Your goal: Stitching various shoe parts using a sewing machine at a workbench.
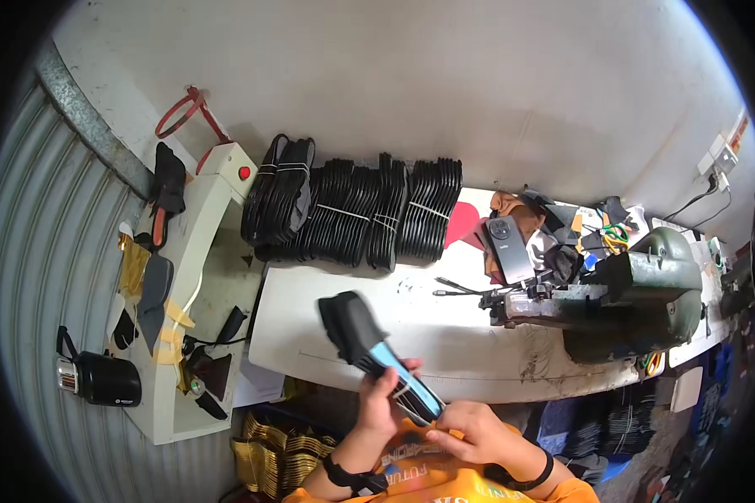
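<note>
My left hand (382,402) is wrapped round a bundle of shoe uppers (351,325), black at the far end, with a light blue strip along its side. A thin white tie crosses the bundle near my fingers. The bundle is tilted over the table's front edge, its near end close to my orange shirt. At that near end, my right hand (470,429) is closed, thumb against curled fingers; whether it also grips the tie is hidden. Beyond my hands, tied bundles of similar black pieces (344,210) stand in a row along the wall.
A dark green sewing machine (646,285) occupies the white table's (377,289) right side. A phone (509,249) lies by fabric scraps and scissors (615,235). On the left are a pale stand (176,369) and black flask (109,379). Golden bundled pieces (277,457) sit below the table.
</note>
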The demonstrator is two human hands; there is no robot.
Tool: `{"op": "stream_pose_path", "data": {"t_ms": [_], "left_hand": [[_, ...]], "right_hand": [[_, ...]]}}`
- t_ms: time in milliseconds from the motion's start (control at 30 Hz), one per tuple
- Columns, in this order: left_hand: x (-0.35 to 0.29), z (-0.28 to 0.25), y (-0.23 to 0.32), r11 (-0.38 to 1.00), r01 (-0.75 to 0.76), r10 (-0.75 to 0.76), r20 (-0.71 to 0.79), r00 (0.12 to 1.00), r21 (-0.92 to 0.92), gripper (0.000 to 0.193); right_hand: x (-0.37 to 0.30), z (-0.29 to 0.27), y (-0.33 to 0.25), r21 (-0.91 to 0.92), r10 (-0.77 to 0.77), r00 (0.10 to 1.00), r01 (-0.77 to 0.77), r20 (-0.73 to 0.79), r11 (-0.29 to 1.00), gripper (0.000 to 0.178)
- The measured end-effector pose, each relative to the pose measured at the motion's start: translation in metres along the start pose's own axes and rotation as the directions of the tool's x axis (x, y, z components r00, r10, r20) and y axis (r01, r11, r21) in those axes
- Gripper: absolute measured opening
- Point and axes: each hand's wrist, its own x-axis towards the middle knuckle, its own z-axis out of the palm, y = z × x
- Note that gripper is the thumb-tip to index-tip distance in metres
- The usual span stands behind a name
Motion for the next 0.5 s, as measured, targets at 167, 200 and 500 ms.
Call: {"op": "stream_pose_path", "data": {"t_ms": [167, 200, 500], "left_hand": [[0.009, -0.003, 0.038, 0.982, -0.09, 0.052, -0.218, 0.974, -0.164, 0.042], [0.015, -0.011, 0.041, 0.98, -0.158, 0.1, -0.386, 0.917, -0.123, 0.037], [0.038, -0.069, 0.08, -0.232, 0.24, 0.688, -0.015, 0.726, 0.943, 0.067]], "right_hand": [[-0.008, 0.001, 0.023, -0.134, -0.02, 0.993, 0.035, 0.112, 0.99, 0.023], [-0.014, -0.005, 0.019, -0.09, 0.004, 0.996, 0.004, 0.092, 0.996, 0.021], [-0.066, -0.037, 0.072, -0.008, 0.344, 0.834, -0.385, -0.43, 0.923, 0.013]]}}
